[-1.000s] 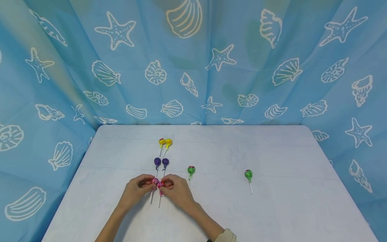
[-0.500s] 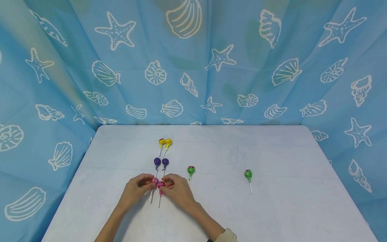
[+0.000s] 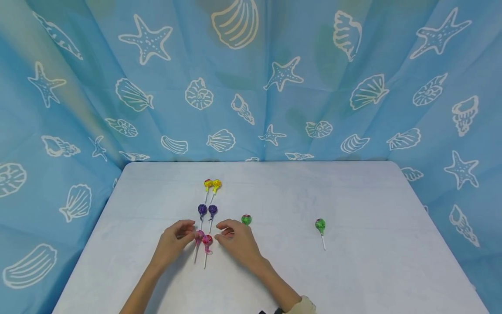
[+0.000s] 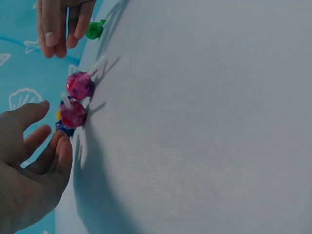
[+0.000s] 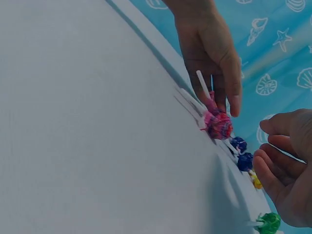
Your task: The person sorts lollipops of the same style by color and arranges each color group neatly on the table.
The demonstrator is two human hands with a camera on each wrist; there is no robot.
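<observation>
Lollipops in pink wrappers [image 3: 207,240], round-headed on white sticks, lie side by side on the white table [image 3: 353,279]. At their left, the left hand [image 3: 171,243] curves loosely, gripping nothing; whether its thumb touches one is unclear. The right hand [image 3: 240,243], thumb and fingers parted, holds nothing. Beyond are green-wrapped lollipops [image 3: 320,225], one partly behind that hand, then purple-wrapped lollipops [image 3: 213,209], yellow-wrapped lollipops [image 3: 217,184] and a blue shell-print curtain [image 3: 251,65].

The head view was bright and even, with a soft grey shadow beside the bare left hand [image 3: 171,242] on the smooth white worktop [image 3: 372,270], while both wrist views looked dimmer and greyer, with broader, darker shadows.
</observation>
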